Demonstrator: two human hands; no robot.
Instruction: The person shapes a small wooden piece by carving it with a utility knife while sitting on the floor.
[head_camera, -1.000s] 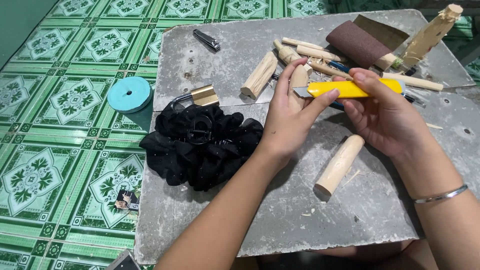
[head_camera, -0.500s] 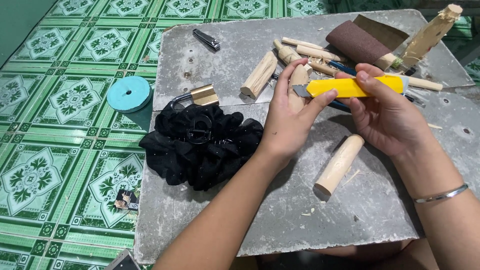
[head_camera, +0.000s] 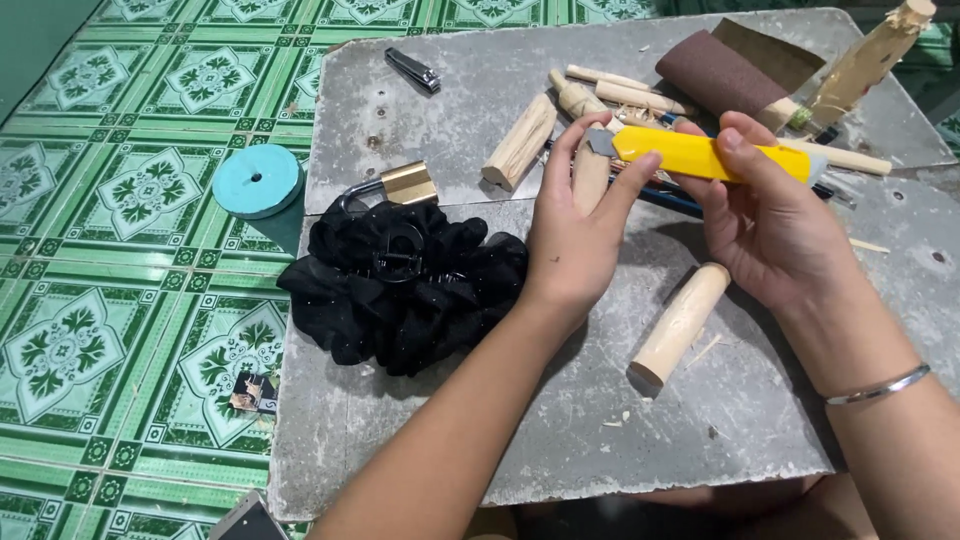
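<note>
Unmoved: yellow utility knife (head_camera: 705, 155) | gripped by both hands' fingers (head_camera: 640, 172)

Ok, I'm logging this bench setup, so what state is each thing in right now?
yellow utility knife: blade out, held in both hands
left hand: gripping the blade end
right hand: gripping the handle
wooden peg: lying loose on the slab
brass padlock: shackle looks closed
nail clipper: folded shut
sandpaper: curled over
black fabric: bunched up
</note>
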